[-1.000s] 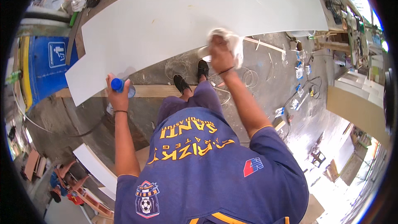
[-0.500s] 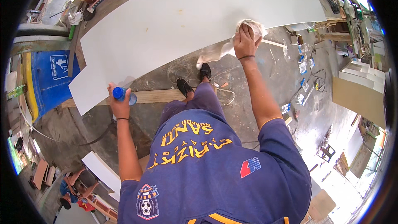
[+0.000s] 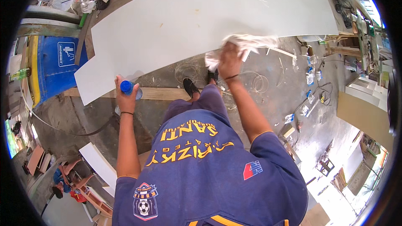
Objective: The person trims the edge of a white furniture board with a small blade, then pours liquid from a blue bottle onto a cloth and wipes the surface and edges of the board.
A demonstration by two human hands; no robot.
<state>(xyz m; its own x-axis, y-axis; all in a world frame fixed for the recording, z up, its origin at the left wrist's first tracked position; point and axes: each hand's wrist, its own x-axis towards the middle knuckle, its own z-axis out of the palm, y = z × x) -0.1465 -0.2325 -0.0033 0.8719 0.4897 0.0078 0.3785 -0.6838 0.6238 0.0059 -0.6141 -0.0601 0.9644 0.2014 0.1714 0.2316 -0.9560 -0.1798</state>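
A large white panel (image 3: 167, 37) lies in front of me, with a few small yellowish marks on its surface. At its near edge, my right hand (image 3: 230, 62), somewhat blurred, is closed on a white cloth (image 3: 255, 41); part of the cloth rests over the panel and part hangs past the edge. Beside the panel's near left edge, my left hand (image 3: 122, 99) is wrapped round a clear bottle with a blue cap (image 3: 126, 86), held upright. The palm side of the right hand is hidden.
A blue bin (image 3: 58, 71) with a yellow rim stands at the left. Cables and small packets (image 3: 310, 78) litter the floor at the right, near a pale cabinet box (image 3: 364, 100). A wooden plank (image 3: 159, 93) lies by my feet. Another person (image 3: 67, 180) crouches at the lower left.
My right hand has moved left and nearer to me, drawing the cloth along the panel's edge. My left hand keeps its hold on the bottle. The whole view has shifted slightly.
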